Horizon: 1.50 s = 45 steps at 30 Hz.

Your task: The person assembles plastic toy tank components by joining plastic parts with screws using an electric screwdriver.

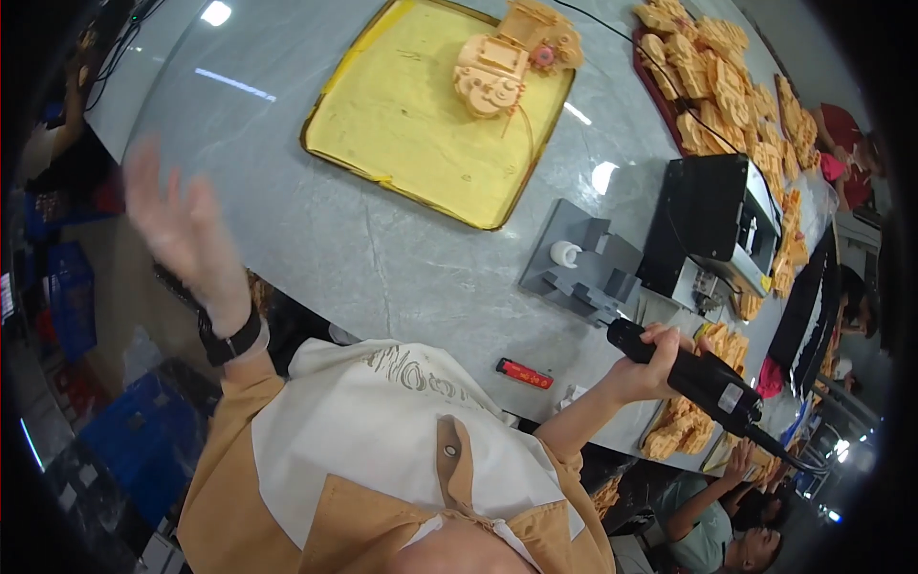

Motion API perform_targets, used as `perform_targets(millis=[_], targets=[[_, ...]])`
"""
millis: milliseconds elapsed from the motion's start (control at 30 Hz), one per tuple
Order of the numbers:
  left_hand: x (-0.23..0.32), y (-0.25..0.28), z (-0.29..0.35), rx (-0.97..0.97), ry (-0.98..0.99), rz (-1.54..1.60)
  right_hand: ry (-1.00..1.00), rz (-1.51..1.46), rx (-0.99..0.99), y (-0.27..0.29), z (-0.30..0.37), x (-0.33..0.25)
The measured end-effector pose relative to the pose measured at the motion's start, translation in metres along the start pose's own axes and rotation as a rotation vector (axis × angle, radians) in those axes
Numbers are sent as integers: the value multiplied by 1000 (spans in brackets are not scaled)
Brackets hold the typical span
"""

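Note:
My right hand (646,369) is wrapped round a black electric screwdriver (703,383), whose cable leaves its rear end. The driver's thin tip points at the near edge of a grey stepped fixture (617,256); I cannot tell whether they touch. A white ring-shaped part (564,253) sits on the fixture. My left hand (182,225) is raised at the left, beyond the table's edge, blurred, with fingers apart and nothing in it. Far from both hands, an orange plastic assembly (492,77) with a small red-centred wheel lies on a yellow-lined tray (382,124).
A black box-shaped device (693,220) stands right of the fixture. Orange plastic parts (722,86) are heaped along the right, some in a dark red tray. A small red stick-like object (524,373) lies near the front edge. Blue crates (143,440) stand lower left. Other people sit at the right.

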<state>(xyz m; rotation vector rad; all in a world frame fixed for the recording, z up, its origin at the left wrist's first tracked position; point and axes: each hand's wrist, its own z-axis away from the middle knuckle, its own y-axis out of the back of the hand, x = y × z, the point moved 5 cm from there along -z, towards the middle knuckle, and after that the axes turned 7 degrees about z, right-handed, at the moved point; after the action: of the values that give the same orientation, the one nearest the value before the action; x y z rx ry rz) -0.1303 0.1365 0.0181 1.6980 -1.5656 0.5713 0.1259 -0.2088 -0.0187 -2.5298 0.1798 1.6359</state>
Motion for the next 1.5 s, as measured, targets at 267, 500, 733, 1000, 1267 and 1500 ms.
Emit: perform_targets(millis=[267, 500, 733, 1000, 1267, 1500], targets=[[17, -249, -10, -1247, -33, -462, -61, -61, -32, -9, 0, 5], [-33, -231, -3, -1017, 133, 354, 4, 61, 59, 0, 2, 0], [112, -229, 114, -1529, -415, 623, -42, -18, 22, 5, 0, 3], [131, -227, 108, -1485, -568, 340, -43, -86, 64, 10, -3, 8], [127, -244, 123, -1439, -792, 277, -52, -37, 7, 6, 2, 6], [145, -241, 109, -1501, -815, 148, -24, -28, -11, 9, -4, 9]])
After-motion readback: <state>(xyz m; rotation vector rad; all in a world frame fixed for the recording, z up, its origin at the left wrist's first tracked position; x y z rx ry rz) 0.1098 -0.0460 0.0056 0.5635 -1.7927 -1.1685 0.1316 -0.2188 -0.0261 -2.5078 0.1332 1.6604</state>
